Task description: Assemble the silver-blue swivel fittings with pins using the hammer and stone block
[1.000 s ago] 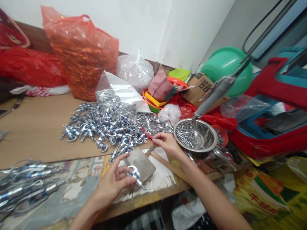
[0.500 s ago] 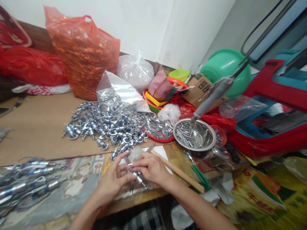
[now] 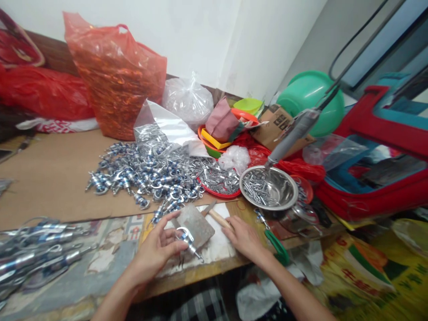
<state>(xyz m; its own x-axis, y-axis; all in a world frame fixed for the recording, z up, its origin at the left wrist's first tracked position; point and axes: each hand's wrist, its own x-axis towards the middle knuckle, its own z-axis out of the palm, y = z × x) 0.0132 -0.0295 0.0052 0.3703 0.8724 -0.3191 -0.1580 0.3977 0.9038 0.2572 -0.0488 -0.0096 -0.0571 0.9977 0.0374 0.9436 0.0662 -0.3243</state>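
Note:
My left hand (image 3: 163,244) pinches a small silver metal fitting (image 3: 187,242) with blue bands and a curved hook-like piece. The fitting sits at the near edge of a flat grey metal block (image 3: 197,225) on the bench. To the right, my right hand (image 3: 241,234) is closed over the wooden handle of a hammer (image 3: 219,218). Its narrow metal head (image 3: 208,208) lies beside the block's far right corner. White paper (image 3: 220,247) is spread beneath. My right fingertips are partly hidden by the hand itself.
A heap of similar fittings (image 3: 143,174) lies behind the block; more lie at left (image 3: 43,249). A red-rimmed tray (image 3: 220,194) and a steel bowl (image 3: 294,191) hold small metal parts. A grey-handled tool (image 3: 294,131) leans over the bowl. A green-handled object (image 3: 277,247) lies at right.
My right hand has left the fitting and moved right onto the hammer handle. The metal block is now uncovered. My left hand still holds the fitting.

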